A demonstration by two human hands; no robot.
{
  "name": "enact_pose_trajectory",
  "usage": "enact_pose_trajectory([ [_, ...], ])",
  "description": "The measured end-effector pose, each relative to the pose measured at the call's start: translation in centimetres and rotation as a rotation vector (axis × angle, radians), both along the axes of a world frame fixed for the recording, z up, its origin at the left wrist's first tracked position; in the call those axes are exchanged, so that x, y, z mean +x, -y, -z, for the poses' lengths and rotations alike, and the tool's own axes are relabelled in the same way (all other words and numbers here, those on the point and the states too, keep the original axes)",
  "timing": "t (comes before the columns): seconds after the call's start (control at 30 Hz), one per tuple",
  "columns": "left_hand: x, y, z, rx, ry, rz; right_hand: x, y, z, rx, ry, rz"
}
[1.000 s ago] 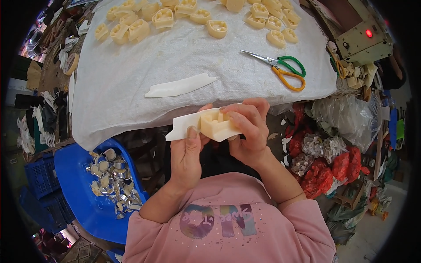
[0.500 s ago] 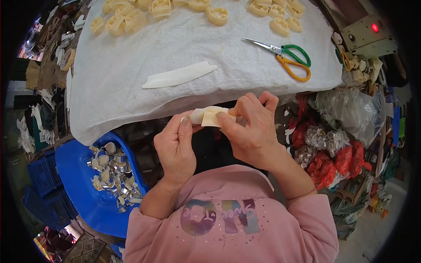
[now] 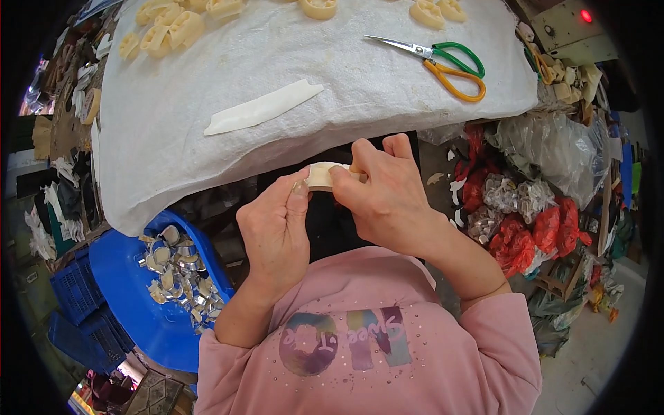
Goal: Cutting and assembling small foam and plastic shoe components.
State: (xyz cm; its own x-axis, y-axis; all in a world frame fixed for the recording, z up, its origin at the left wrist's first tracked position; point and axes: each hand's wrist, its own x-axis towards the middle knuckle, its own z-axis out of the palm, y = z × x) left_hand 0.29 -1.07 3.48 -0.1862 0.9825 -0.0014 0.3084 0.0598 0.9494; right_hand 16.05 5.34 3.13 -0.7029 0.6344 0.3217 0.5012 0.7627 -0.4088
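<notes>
Between my two hands, just off the table's near edge, is a small cream-and-white curved piece [image 3: 320, 176]. My left hand [image 3: 275, 218] pinches its left end between thumb and fingers. My right hand [image 3: 389, 195] grips its right end, the thumb pressed on its face and partly covering it. Beyond my hands, a loose white strip [image 3: 263, 108] lies flat on the white-covered table [image 3: 332, 76]. To its right rest scissors [image 3: 443, 66] with one green and one orange handle, blades slightly apart.
Several cream hollow moulded pieces [image 3: 185, 29] sit along the far side of the table. At lower left stands a blue basin [image 3: 128, 304] holding many small shiny silver-and-cream pieces [image 3: 181, 270]. Red plastic bags [image 3: 529, 242] and clear plastic [image 3: 553, 155] crowd the right side.
The piece has turned in my hands: the squarish cream flap seen before no longer shows, and a smooth curved face does. The view has shifted, so the table things appear higher and further left.
</notes>
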Motion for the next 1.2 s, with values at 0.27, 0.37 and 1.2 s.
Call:
enact_pose_trajectory([
  [0.27,0.5,0.2,0.0,0.121,-0.606,0.140,0.2,-0.5,2.4,-0.021,-0.108,-0.027],
  [0.37,-0.5,0.0,-0.4,0.148,-0.438,0.187,0.4,-0.6,2.7,-0.041,-0.220,0.006],
  [1.2,-0.8,-1.0,3.2,-0.458,0.944,0.351,0.9,-0.4,2.1,-0.015,-0.321,-0.190],
])
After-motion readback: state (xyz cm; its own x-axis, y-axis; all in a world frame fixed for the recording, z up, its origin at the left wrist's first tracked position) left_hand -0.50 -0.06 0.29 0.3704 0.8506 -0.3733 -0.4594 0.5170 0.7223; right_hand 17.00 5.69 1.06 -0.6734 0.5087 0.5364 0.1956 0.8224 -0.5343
